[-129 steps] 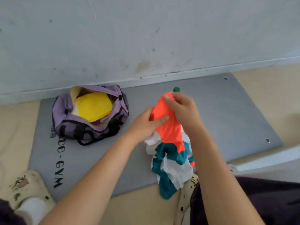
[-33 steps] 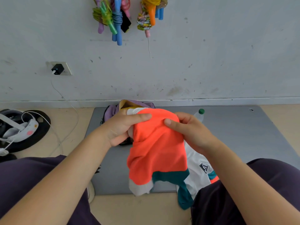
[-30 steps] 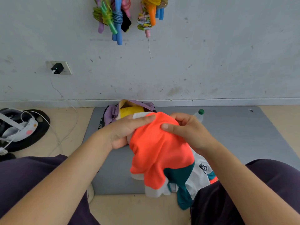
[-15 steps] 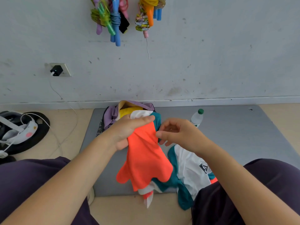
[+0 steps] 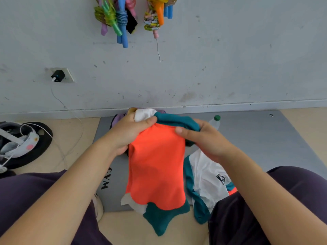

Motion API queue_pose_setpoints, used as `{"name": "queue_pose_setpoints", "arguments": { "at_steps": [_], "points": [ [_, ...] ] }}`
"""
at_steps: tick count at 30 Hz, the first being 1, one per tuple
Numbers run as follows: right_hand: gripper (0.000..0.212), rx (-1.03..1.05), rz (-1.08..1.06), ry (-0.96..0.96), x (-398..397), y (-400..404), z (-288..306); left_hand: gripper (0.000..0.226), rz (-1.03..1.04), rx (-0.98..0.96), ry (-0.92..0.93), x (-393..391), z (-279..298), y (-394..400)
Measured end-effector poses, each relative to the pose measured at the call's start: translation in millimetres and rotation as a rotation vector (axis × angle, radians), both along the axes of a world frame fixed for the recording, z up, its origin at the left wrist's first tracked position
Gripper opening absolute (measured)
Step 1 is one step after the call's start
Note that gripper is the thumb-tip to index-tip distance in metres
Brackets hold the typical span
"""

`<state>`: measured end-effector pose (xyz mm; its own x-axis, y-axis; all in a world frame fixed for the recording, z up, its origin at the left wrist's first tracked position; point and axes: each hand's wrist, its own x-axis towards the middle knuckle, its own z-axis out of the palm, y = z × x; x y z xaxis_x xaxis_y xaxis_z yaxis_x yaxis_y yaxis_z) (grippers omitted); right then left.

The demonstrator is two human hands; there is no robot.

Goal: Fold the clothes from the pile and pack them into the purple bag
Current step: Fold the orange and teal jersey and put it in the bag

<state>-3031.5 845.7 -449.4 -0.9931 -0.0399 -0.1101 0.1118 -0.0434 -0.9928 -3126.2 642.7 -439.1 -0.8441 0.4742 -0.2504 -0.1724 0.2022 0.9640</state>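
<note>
Head view: one garment (image 5: 156, 167) in orange, teal and white hangs in the middle, held up at its top edge by two hands. The left hand (image 5: 127, 133) grips the top corner at about eleven o'clock of the cloth, thumb curled over white and orange fabric. The right hand (image 5: 203, 138) pinches the teal band at one o'clock, thumb on the orange panel. The cloth's lower end trails down to a teal point at six o'clock, and a white part with a small black logo lies against the person's right leg at four o'clock.

One purple bag (image 5: 117, 119) sits behind the left hand at twelve o'clock, mostly hidden; only a strip of it shows. One clear bottle (image 5: 215, 122) with a green cap stands just behind the right hand at one o'clock. Both stand on one grey mat (image 5: 265, 137) lettered "GYM".

At nine o'clock one headset (image 5: 19, 145) with a white cable lies on a dark round pad. On the wall, one charger (image 5: 57, 76) sits in a socket at ten o'clock, and two bunches of coloured jump ropes (image 5: 116, 16) hang at twelve o'clock.
</note>
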Motion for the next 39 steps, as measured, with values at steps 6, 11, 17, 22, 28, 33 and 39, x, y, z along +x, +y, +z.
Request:
{"name": "queue_pose_setpoints", "arguments": {
  "at_steps": [6, 11, 17, 22, 28, 33, 39],
  "points": [
    [0.008, 0.286, -0.139, 0.046, -3, 10, 3, 0.063, -0.576, -0.329, 0.109, 3, -4, -5],
    [0.058, 0.582, 0.158, -0.2, 0, 22, 4, 0.064, -0.415, -0.06, -0.005, 0, -15, -3],
    [0.036, 0.512, 0.169, -0.226, 3, 38, 1, 0.043, -0.211, -0.107, 0.041, -6, -23, 0],
    [0.014, 0.137, -0.259, -0.045, -2, 50, 9, 0.084, -0.491, -0.358, 0.117, -8, -22, -9],
    [0.014, -0.062, -0.195, -0.182, 1, 22, -3, 0.044, -0.554, 0.01, -0.037, 10, -19, 7],
    [0.019, -0.211, 0.0, -0.237, 2, -4, -14, 0.028, -0.359, -0.216, 0.132, 31, -32, 32],
    [0.035, -0.092, 0.057, -0.13, -2, -4, -8, 0.042, -0.165, -0.23, 0.268, 19, -28, 28]
  ]
}}
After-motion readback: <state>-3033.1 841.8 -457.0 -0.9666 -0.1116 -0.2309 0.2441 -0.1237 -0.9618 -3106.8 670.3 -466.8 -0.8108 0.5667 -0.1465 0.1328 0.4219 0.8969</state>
